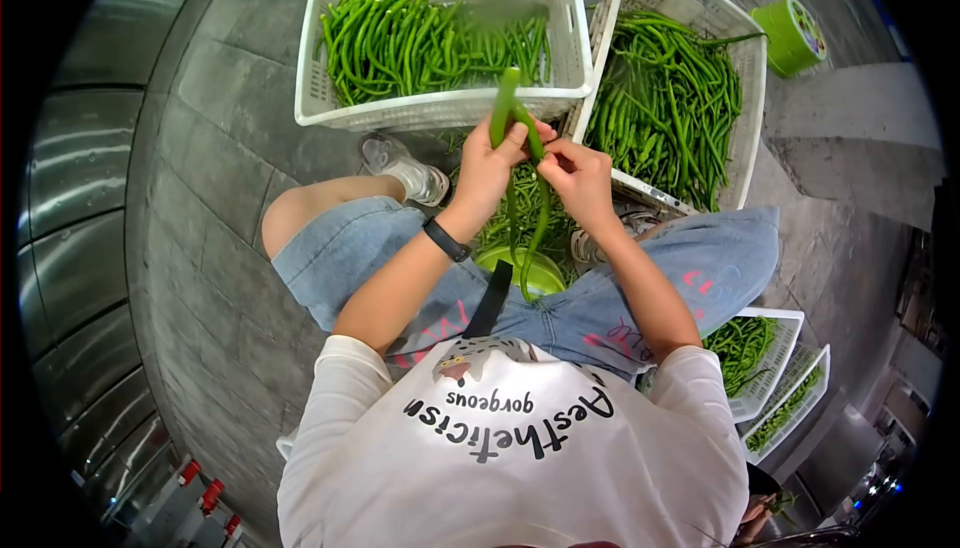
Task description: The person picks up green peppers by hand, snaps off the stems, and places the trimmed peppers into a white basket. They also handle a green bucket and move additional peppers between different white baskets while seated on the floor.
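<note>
My left hand [490, 160], with a black band at the wrist, is closed around a few long green chili peppers [531, 223]. They stick up past its fingers and hang down below it. My right hand [582, 176] is beside it, thumb and fingers pinched against one of these peppers near the left fingertips. Exactly what its fingertips grip is partly hidden. Beneath both hands, a light green basin [535, 274] stands between the legs. A heap of small green pieces or short peppers [490, 233] lies around it on the floor.
A white plastic crate [440, 108] with long green peppers stands ahead. Another white crate [748, 138], fuller, is at front right. Beyond that is a green bucket-like container [786, 38]. Two smaller white baskets [775, 363] of green produce sit behind at right. Metal panels [80, 178] line the left.
</note>
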Tool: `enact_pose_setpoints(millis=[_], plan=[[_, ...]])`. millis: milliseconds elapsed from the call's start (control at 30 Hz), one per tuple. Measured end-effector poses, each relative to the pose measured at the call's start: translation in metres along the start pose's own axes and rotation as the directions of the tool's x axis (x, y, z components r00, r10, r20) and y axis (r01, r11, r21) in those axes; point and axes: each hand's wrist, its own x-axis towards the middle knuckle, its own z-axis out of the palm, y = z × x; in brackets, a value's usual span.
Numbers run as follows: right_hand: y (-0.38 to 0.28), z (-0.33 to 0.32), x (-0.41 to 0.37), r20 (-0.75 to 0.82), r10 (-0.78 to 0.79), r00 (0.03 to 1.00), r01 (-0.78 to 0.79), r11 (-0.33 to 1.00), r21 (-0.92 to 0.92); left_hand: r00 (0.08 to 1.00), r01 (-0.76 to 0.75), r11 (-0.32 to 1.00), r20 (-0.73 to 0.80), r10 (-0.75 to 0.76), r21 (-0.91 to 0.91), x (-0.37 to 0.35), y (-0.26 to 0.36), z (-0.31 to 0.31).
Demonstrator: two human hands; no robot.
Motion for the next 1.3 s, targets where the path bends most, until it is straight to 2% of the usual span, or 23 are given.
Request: enact_pose_setpoints(millis=[100,167,233,333,433,533,633,733,867,933,1067,1167,1233,1300], plan=[[-0.001,-0.007,0.002,0.041,0.162,0.986,-0.166,0.979,0.122,0.998,0.040,0.987,0.061,-0.031,-0.156,0.006,0.000,-0.008],[0.003,-0.011,0.004,0.115,0.190,0.975,-0.213,0.948,0.238,0.994,0.073,0.966,0.093,-0.051,-0.246,0.007,0.005,-0.010],[0.003,-0.015,0.005,0.218,0.234,0.948,-0.298,0.894,0.336,0.995,0.063,0.970,0.085,-0.045,-0.234,0.008,0.009,-0.011],[0.008,-0.013,0.003,0.189,0.106,0.976,-0.162,0.936,0.313,0.996,0.054,0.976,0.088,-0.036,-0.213,0.007,0.010,-0.010],[-0.002,-0.019,0.004,0.177,0.116,0.977,-0.146,0.975,0.167,0.994,0.035,0.983,0.110,-0.015,-0.179,0.006,0.009,-0.010],[-0.015,-0.024,0.005,0.153,-0.061,0.986,0.070,0.996,-0.052,0.992,0.026,0.990,0.124,-0.009,-0.137,0.005,0.010,-0.008],[-0.014,-0.019,0.001,0.113,-0.103,0.988,0.113,0.990,-0.081,0.992,0.025,0.996,0.124,-0.013,-0.091,0.003,0.012,-0.004],[-0.009,-0.013,-0.003,0.091,-0.079,0.993,0.096,0.975,-0.200,0.993,0.005,1.000,0.119,-0.007,0.017,0.001,0.007,0.000],[-0.012,-0.010,-0.005,0.090,-0.205,0.975,0.223,0.909,-0.351,0.994,-0.049,0.984,0.106,0.031,0.170,0.000,-0.004,0.000],[-0.013,-0.007,-0.008,0.091,-0.241,0.966,0.257,0.885,-0.387,0.997,-0.020,0.989,0.073,0.009,0.146,0.000,-0.004,0.001],[-0.009,-0.004,-0.009,0.098,-0.260,0.961,0.278,0.887,-0.370,0.994,-0.055,0.980,0.099,0.037,0.192,-0.001,-0.006,0.000],[-0.009,-0.006,-0.009,0.103,-0.227,0.968,0.249,0.900,-0.357,0.997,0.004,0.981,0.078,-0.019,0.192,-0.001,-0.003,0.001],[-0.009,-0.007,-0.009,0.078,-0.228,0.971,0.241,0.915,-0.325,0.997,0.041,0.992,0.065,-0.049,0.123,0.001,-0.004,-0.001],[-0.008,-0.008,-0.007,0.052,-0.115,0.992,0.123,0.975,-0.185,0.996,0.071,0.997,0.054,-0.073,0.035,0.003,-0.003,-0.001]])
